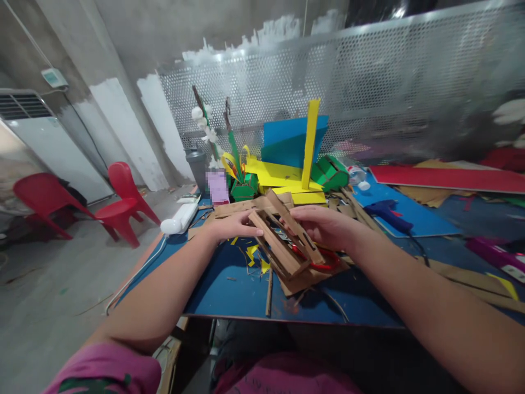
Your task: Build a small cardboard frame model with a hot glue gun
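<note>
My left hand [235, 226] is closed on the left end of an open cardboard frame [273, 243] made of brown strips, its thumb along the top edge. My right hand [326, 223] grips a long cardboard strip [301, 232] with a narrow slot near its lower end. The strip lies slanted along the right side of the frame; whether the two are joined, I cannot tell. Under them, scissors with red handles [330, 262] rest on a flat cardboard piece [293, 284], partly hidden. Yellow scraps [252, 254] and thin cardboard slivers lie beside the frame.
Behind the hands stand a yellow upright strip [310, 145], a blue board [287, 139] and green boxes [245, 189]. To the right are a blue glue gun [389, 216] and a red board [447, 179]. A white power strip [180, 219] lies left, with red chairs [123, 205] beyond.
</note>
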The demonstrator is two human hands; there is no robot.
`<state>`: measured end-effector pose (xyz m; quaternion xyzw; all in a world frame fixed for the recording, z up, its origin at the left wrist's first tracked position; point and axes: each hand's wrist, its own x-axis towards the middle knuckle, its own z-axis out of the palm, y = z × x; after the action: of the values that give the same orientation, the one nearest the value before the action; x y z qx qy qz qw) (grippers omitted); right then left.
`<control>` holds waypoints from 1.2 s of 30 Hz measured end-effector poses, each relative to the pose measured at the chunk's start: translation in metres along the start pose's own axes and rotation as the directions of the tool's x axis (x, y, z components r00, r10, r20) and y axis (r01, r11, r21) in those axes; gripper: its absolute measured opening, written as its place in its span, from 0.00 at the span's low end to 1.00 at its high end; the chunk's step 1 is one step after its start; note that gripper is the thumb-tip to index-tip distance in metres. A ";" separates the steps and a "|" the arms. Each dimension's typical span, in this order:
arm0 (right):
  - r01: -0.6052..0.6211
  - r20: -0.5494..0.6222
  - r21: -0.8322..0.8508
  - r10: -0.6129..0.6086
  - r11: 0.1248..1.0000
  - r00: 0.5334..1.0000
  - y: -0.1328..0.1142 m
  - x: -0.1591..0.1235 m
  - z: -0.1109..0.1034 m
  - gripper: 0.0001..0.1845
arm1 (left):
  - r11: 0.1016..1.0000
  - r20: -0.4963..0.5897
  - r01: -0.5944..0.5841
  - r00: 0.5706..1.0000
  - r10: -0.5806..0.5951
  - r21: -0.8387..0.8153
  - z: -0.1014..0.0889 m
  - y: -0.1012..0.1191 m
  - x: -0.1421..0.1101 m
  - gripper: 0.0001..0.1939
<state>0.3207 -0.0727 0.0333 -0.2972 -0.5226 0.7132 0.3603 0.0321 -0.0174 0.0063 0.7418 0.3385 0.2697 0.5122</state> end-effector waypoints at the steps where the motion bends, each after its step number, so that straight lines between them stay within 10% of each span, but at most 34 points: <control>1: 0.002 -0.014 -0.003 -0.002 1.000 1.000 -0.001 0.000 -0.001 0.05 | 1.000 -0.004 0.003 1.000 -0.003 -0.019 0.001 0.000 0.000 0.38; 5: 0.068 -0.076 -0.033 -0.070 0.997 0.995 -0.011 -0.007 -0.005 0.09 | 0.995 -0.154 -0.049 0.987 0.036 -0.086 0.008 0.010 -0.003 0.37; 8: 0.187 -0.123 -0.103 -0.199 0.977 0.972 -0.020 -0.016 -0.008 0.14 | 0.978 -0.373 -0.168 0.921 0.112 -0.121 0.018 0.029 -0.010 0.39; 16: 0.384 -0.152 -0.464 -0.499 0.798 0.853 -0.019 -0.020 -0.002 0.15 | 0.926 -0.556 -0.372 0.755 0.347 0.073 0.047 0.052 -0.023 0.41; 36: 0.415 0.009 -0.797 -0.679 0.438 0.734 -0.005 -0.013 -0.007 0.09 | 0.940 -0.603 -0.340 0.754 0.262 -0.017 0.067 0.055 -0.029 0.41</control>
<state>0.3345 -0.0793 0.0370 -0.3388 -0.7727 0.2113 0.4935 0.0766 -0.0925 0.0347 0.6314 0.3397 0.5869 0.3762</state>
